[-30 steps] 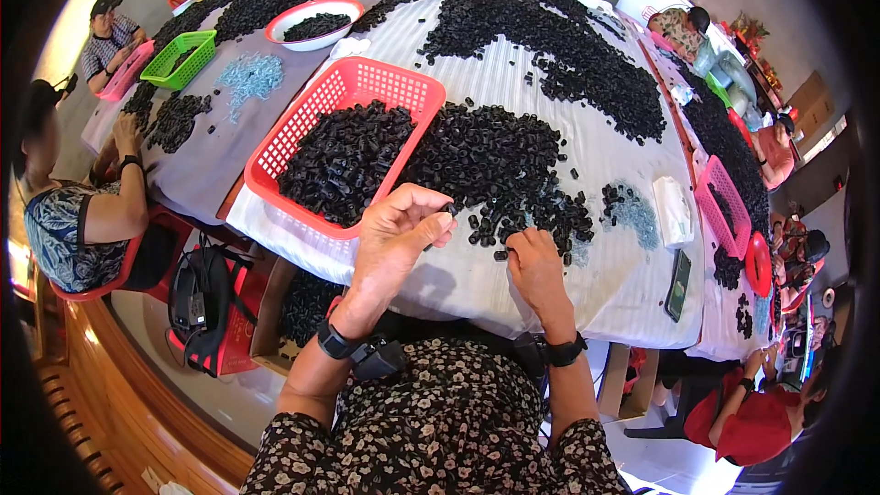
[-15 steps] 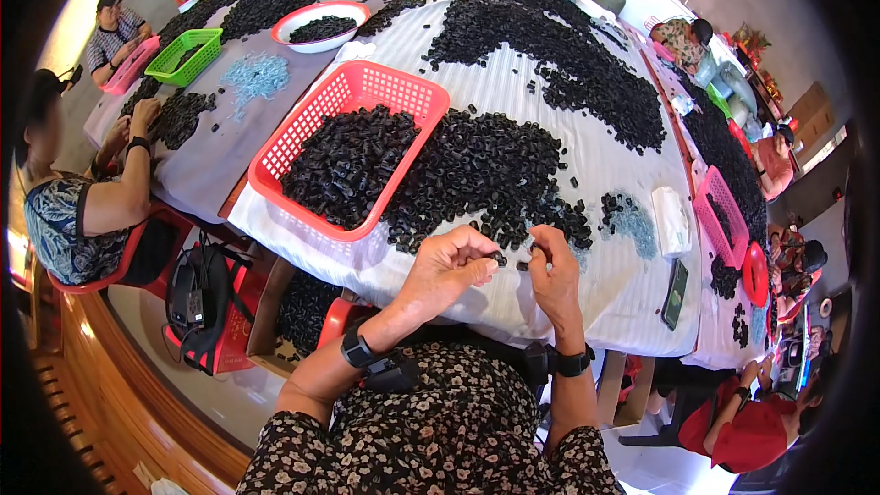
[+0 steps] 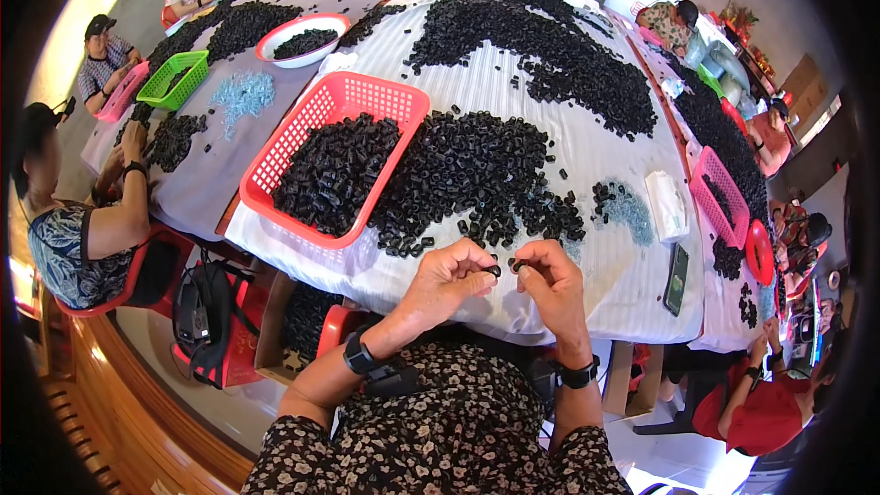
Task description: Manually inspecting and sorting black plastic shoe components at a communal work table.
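My left hand [image 3: 442, 286] pinches a small black ring-like plastic piece [image 3: 493, 270] between thumb and fingertips. Close to it, my right hand [image 3: 555, 291] pinches another small black piece [image 3: 517, 266], with a narrow gap between the two. Both hands hover over the near edge of the white cloth [image 3: 477, 313]. Just beyond them spreads a pile of black plastic pieces [image 3: 467, 165]. Left of that pile, a red-pink perforated basket [image 3: 259, 165] holds many of the same pieces.
Bluish clear scraps [image 3: 627, 214], a white packet [image 3: 667, 206] and a dark phone [image 3: 676, 279] lie at right. A larger black heap [image 3: 550, 55] covers the far cloth. People sit around the tables, one close at left [image 3: 92, 238]. A black bag [image 3: 197, 312] stands below the table.
My hands have come closer together and a little lower, bringing the two black pieces nearly into contact. The whole view has shifted slightly.
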Action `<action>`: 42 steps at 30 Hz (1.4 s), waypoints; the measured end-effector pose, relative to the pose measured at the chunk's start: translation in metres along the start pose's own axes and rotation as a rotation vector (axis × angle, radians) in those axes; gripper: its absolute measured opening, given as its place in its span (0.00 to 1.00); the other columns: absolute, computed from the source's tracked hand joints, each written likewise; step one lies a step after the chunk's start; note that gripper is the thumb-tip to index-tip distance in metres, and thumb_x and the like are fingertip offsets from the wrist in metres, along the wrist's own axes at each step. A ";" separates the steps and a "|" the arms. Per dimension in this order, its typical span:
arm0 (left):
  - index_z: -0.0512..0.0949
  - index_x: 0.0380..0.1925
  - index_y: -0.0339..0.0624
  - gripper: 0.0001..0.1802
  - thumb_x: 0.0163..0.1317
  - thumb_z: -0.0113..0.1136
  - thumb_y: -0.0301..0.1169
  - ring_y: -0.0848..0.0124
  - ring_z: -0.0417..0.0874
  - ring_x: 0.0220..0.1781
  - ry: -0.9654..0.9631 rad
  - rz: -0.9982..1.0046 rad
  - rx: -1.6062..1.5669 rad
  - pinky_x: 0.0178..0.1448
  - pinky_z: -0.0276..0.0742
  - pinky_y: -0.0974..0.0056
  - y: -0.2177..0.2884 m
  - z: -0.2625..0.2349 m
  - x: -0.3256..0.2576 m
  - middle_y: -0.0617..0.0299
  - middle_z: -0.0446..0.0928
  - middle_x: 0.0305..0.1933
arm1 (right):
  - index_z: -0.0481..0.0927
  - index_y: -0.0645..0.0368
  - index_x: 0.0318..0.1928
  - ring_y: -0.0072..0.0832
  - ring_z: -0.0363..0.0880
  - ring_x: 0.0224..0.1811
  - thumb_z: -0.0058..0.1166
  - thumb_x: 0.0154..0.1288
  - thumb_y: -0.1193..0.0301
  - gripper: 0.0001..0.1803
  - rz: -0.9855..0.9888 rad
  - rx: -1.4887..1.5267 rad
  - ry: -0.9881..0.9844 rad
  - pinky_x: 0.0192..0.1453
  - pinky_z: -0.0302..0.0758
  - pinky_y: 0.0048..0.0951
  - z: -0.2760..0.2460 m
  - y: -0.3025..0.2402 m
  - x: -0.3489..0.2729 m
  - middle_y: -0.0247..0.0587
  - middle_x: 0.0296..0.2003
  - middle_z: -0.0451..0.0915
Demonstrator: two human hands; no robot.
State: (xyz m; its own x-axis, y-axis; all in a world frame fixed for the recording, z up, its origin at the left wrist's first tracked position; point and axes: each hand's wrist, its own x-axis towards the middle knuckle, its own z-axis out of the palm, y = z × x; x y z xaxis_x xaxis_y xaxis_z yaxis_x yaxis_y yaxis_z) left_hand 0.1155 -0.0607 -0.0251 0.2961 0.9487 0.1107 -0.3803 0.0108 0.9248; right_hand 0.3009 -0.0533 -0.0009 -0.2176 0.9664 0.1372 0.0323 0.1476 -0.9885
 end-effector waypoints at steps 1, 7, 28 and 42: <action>0.75 0.39 0.35 0.08 0.60 0.58 0.24 0.78 0.78 0.34 -0.011 -0.005 -0.007 0.41 0.75 0.72 0.000 0.000 0.000 0.61 0.79 0.34 | 0.75 0.62 0.41 0.12 0.67 0.29 0.50 0.60 0.81 0.08 -0.002 0.003 0.005 0.32 0.65 0.15 0.000 0.000 -0.001 0.26 0.29 0.72; 0.75 0.37 0.34 0.06 0.59 0.58 0.21 0.82 0.76 0.32 -0.011 0.016 0.017 0.38 0.74 0.75 0.000 0.004 -0.002 0.66 0.77 0.32 | 0.73 0.63 0.40 0.11 0.68 0.30 0.50 0.61 0.80 0.06 -0.037 -0.048 -0.078 0.33 0.66 0.15 0.000 0.002 -0.004 0.28 0.31 0.74; 0.76 0.29 0.35 0.02 0.58 0.58 0.19 0.86 0.72 0.31 0.085 0.083 0.154 0.34 0.69 0.78 -0.008 0.018 -0.007 0.70 0.75 0.28 | 0.68 0.67 0.47 0.43 0.74 0.35 0.49 0.53 0.81 0.18 -0.495 -0.829 -0.041 0.37 0.72 0.37 0.023 -0.011 -0.022 0.50 0.32 0.73; 0.75 0.25 0.36 0.05 0.58 0.58 0.20 0.86 0.71 0.25 0.244 0.031 0.181 0.27 0.67 0.79 -0.017 0.024 -0.011 0.68 0.76 0.25 | 0.67 0.68 0.42 0.30 0.68 0.27 0.52 0.48 0.75 0.19 -0.630 -1.127 0.080 0.28 0.67 0.28 0.044 0.014 -0.021 0.38 0.24 0.67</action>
State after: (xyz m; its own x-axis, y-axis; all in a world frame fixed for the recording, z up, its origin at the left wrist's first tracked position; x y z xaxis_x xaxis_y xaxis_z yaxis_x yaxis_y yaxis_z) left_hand 0.1397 -0.0794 -0.0335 0.0588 0.9959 0.0694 -0.2171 -0.0551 0.9746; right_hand 0.2633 -0.0802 -0.0205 -0.4384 0.6696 0.5995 0.7544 0.6367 -0.1595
